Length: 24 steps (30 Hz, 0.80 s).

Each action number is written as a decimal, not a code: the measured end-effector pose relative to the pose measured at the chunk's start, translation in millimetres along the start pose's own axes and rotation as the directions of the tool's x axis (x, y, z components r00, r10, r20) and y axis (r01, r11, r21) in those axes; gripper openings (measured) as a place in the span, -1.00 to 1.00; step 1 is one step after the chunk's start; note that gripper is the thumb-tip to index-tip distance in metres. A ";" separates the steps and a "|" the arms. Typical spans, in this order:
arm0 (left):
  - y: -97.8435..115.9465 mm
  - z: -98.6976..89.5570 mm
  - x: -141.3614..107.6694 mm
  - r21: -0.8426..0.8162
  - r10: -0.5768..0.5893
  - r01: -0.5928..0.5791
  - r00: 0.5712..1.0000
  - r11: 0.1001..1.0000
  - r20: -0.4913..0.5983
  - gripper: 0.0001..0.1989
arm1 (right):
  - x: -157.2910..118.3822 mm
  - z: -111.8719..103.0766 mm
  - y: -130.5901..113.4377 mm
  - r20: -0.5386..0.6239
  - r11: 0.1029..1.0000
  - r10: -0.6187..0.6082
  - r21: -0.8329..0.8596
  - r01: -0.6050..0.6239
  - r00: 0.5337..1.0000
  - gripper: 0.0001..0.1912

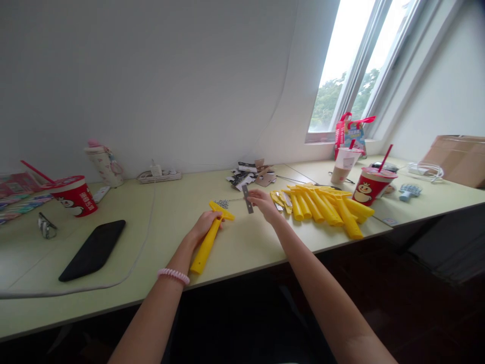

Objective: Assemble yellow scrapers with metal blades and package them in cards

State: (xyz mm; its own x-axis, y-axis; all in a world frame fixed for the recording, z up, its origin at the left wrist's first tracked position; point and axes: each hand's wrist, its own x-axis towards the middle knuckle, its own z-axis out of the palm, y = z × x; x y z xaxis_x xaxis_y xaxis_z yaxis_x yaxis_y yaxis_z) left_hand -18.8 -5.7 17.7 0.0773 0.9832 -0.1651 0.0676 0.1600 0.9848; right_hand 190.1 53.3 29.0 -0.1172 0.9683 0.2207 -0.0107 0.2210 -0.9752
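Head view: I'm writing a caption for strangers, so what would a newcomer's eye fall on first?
Probably the pile of bright yellow handles, on the table just right of the hands. Next, the matching yellow tool in the left hand and the dark strip in the right hand. Two red cups stand out too, one far left, one beyond the pile's right end.

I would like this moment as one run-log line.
left hand: holds yellow plastic T-headed handle | right hand: holds flat dark-grey holed strip | at right: piled yellow plastic handles
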 end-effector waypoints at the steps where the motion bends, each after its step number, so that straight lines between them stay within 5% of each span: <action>1: -0.6 -0.8 -0.2 0.015 0.007 -0.007 1.000 1.000 0.007 -0.74 | -0.8 4.5 1.8 0.018 0.992 0.034 0.118 -0.036 0.999 -0.68; 5: -1.0 -1.6 -0.8 0.041 0.040 -0.040 0.999 0.998 0.013 -0.75 | -6.2 11.1 7.4 0.040 0.933 0.090 0.346 -0.098 0.995 -0.70; 24: 6.2 4.5 -1.3 0.138 0.059 -0.053 0.998 0.989 -0.038 -0.79 | -15.7 4.8 7.4 0.062 0.888 0.139 0.433 -0.152 0.988 -0.80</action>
State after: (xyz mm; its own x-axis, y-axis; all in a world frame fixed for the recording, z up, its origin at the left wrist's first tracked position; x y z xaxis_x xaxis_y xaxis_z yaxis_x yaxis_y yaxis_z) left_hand -14.0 -6.4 23.8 0.0431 0.9936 -0.1048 0.2003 0.0942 0.9752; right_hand 187.2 39.1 18.2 -0.1787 0.9805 0.0820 -0.4220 -0.0011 -0.9066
